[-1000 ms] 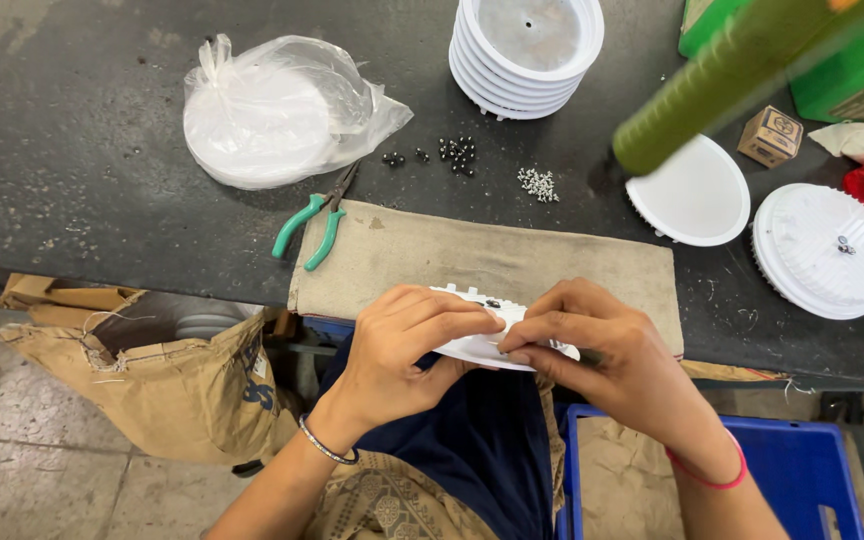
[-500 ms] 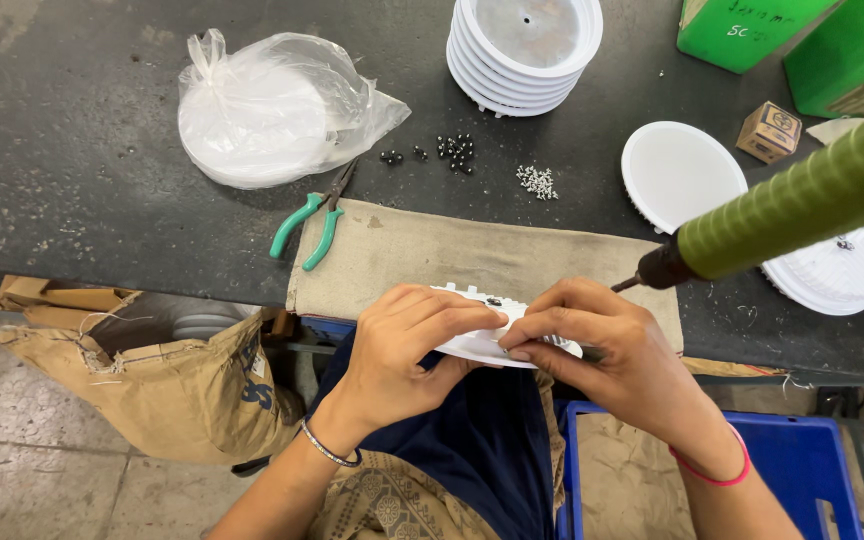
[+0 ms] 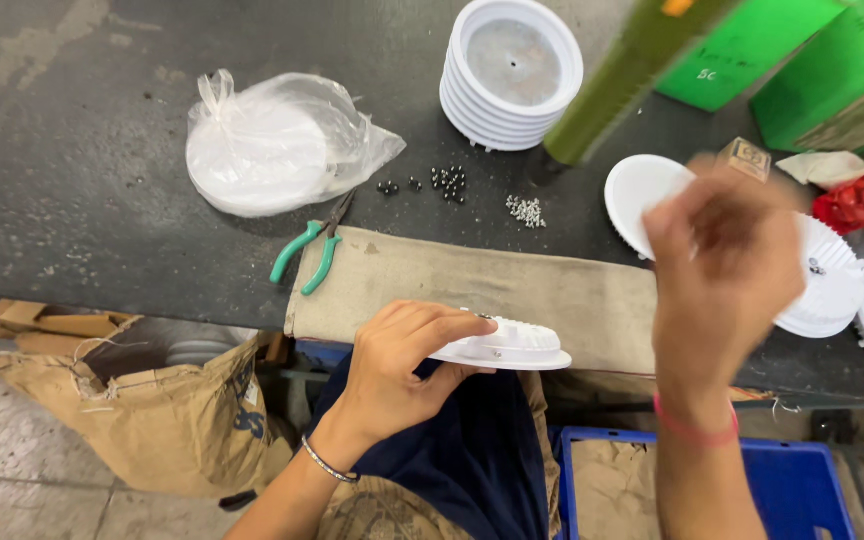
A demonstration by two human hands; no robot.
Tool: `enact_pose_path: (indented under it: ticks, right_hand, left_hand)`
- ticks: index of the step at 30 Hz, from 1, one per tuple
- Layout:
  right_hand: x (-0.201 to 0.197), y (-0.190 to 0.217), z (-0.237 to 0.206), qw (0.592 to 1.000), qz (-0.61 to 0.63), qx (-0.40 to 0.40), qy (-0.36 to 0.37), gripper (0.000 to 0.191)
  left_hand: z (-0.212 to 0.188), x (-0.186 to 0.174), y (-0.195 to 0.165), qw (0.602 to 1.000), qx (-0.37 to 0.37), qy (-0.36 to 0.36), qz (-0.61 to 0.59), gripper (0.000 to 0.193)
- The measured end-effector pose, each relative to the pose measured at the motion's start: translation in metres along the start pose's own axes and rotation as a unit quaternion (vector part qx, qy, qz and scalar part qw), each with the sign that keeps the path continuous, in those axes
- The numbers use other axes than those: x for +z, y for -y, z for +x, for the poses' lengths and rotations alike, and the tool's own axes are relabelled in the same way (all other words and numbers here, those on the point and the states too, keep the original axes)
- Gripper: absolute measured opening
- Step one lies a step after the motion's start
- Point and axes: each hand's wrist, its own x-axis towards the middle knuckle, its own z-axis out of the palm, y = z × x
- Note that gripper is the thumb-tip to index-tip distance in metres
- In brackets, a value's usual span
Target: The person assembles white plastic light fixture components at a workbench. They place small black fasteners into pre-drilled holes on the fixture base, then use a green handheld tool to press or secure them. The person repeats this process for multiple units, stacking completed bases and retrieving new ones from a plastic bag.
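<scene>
My left hand [image 3: 402, 365] grips a white round finned housing [image 3: 507, 348] at the near edge of the workbench, over a tan cloth [image 3: 512, 290]. Raised above the bench to the right, my right hand [image 3: 727, 260] is off the housing and blurred by motion. I see nothing in it. A green cylindrical hanging tool [image 3: 632, 80] slants down over the bench, up and left of my right hand and apart from it.
Green-handled pliers [image 3: 310, 250] lie left of the cloth. Behind them sit a plastic bag of white discs [image 3: 272, 145], black screws [image 3: 447, 182], silver screws [image 3: 525, 210] and a stack of white housings [image 3: 512, 70]. More white parts [image 3: 637, 190] lie right. A blue crate [image 3: 812, 490] stands below.
My right hand let go of the housing and rose to the right. The green tool swung from low right to upper centre. The left hand keeps the housing.
</scene>
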Motion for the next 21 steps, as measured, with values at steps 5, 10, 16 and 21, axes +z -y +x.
enact_pose_path:
  ticks: [5, 10, 16, 21]
  right_hand:
    - [0.056, -0.044, 0.087, 0.997, 0.039, -0.057, 0.022, 0.068]
    - [0.112, -0.052, 0.131, 0.985, 0.161, 0.023, 0.054, 0.033]
    - [0.08, -0.021, 0.1, 0.939, 0.326, 0.104, 0.032, 0.024]
    - [0.016, 0.041, 0.025, 0.918, 0.376, 0.071, 0.101, 0.041]
  left_hand:
    - [0.003, 0.0, -0.004, 1.0, -0.006, -0.002, 0.005, 0.039]
    - [0.005, 0.0, -0.007, 1.0, -0.009, -0.01, 0.013, 0.038]
    - [0.002, -0.001, -0.004, 1.0, -0.02, -0.007, 0.004, 0.039]
    - [0.001, 0.003, 0.002, 1.0, -0.009, -0.013, 0.01, 0.042]
